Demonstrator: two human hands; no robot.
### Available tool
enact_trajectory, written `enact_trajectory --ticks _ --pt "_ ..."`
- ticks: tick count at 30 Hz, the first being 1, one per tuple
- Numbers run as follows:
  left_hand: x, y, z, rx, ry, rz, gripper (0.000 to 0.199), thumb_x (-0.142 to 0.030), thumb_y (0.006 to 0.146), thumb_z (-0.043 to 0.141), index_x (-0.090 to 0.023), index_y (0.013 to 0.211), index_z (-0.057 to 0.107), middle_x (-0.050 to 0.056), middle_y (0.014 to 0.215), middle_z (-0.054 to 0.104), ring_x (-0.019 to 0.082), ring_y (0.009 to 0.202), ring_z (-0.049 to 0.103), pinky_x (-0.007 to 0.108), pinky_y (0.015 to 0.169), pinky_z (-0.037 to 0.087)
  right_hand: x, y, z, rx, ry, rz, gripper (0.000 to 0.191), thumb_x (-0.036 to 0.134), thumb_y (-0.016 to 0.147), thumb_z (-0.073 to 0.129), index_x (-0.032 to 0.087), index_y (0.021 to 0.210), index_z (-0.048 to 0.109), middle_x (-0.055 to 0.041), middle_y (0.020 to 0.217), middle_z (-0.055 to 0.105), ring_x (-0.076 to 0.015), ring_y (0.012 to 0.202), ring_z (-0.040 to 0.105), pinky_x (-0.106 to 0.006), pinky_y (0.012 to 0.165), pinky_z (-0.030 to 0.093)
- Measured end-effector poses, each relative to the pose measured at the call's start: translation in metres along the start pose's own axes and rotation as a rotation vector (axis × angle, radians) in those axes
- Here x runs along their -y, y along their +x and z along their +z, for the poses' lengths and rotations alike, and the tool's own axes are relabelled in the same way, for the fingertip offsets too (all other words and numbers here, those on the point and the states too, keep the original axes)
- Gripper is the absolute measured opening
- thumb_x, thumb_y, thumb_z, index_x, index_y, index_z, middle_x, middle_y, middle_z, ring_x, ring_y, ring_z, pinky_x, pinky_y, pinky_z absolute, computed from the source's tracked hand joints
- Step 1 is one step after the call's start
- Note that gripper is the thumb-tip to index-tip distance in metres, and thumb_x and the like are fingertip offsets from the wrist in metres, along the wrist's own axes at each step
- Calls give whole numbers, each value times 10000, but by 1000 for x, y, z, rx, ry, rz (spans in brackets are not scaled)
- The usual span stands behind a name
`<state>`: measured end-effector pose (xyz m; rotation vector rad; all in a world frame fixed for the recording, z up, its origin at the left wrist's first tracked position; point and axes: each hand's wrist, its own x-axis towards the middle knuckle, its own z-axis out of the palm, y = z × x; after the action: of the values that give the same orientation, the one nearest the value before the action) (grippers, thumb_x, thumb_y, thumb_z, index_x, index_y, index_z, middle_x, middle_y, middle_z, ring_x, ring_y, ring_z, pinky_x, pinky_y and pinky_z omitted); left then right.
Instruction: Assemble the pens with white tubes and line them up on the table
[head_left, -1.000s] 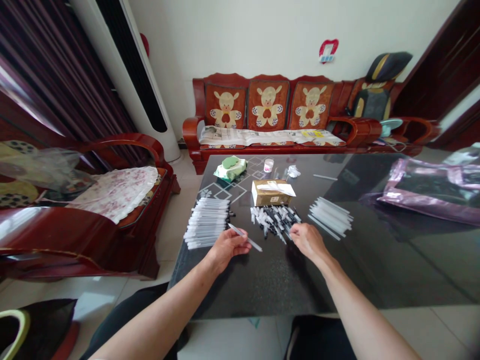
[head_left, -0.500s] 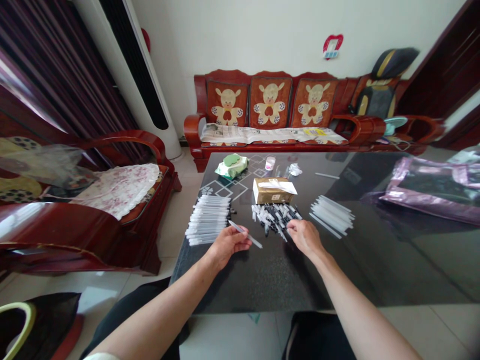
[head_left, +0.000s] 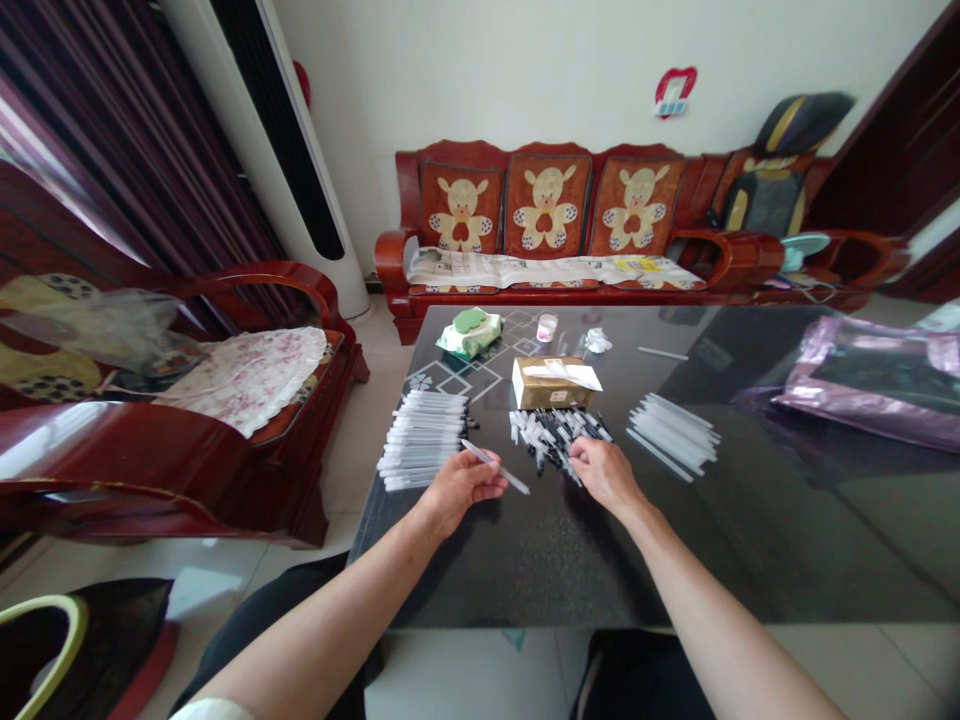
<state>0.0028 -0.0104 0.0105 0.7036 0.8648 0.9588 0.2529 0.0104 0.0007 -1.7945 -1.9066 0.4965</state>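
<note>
Between the fingers of my left hand (head_left: 466,488) is a slim translucent pen barrel (head_left: 516,482), slanting down to the right. My right hand (head_left: 604,470) has its fingers pinched together at the near right edge of a loose heap of black and clear pen caps (head_left: 551,432); what they hold, if anything, is hidden. Left of my left hand lies a stacked row of whitish pens (head_left: 424,440), their dark ends facing right. A fanned pile of clear pen barrels (head_left: 675,435) rests to the right of my right hand.
Behind the caps stands a gold tissue box (head_left: 555,383). Farther back on the dark table (head_left: 525,570) are a green wipes pack (head_left: 470,333), a small cup (head_left: 547,327), crumpled tissue (head_left: 598,341) and a single stick (head_left: 662,353). A purple-edged plastic bag (head_left: 862,400) lies at right.
My right hand has shifted slightly left, farther into the heap of caps. My left hand still holds the pen barrel in about the same place. The whole view has moved a little.
</note>
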Motion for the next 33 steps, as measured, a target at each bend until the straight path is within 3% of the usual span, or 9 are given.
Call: enact_trajectory --ticks 4,8,16,26,33 --pt "-1 0 1 -15 1 6 144 -116 746 658 -102 871 588 53 694 630 123 622 640 215 584 540 13 -8 -4 208 777 111 155 289 736 599 160 818 577 -59 703 681 -203 613 663 -309 539 511" --pt "-1 1 2 -15 4 4 144 -116 753 652 -101 878 584 53 684 628 123 619 638 216 585 540 30 -19 -8 288 1108 154 220 258 669 688 124 827 616 -84 732 699 -211 630 676 -357 608 548" --pt "-2 0 1 -17 -18 17 151 -124 746 666 -102 876 591 55 696 637 126 628 643 214 588 541 41 -24 -7 304 1159 175 239 221 628 714 102 831 671 -69 667 690 -176 548 650 -310 540 533" --pt "-3 2 0 -16 -70 24 138 -125 743 671 -101 860 602 51 689 634 122 627 645 213 603 540 49 -29 0 419 1126 153 214 246 647 697 119 790 602 -46 661 674 -169 542 648 -302 525 529" --pt "-5 1 2 -23 -85 29 113 -100 749 654 -96 845 595 43 663 626 115 605 637 211 598 538 53 -31 7 364 1055 124 247 258 630 718 116 800 609 -38 645 667 -171 534 646 -305 519 531"
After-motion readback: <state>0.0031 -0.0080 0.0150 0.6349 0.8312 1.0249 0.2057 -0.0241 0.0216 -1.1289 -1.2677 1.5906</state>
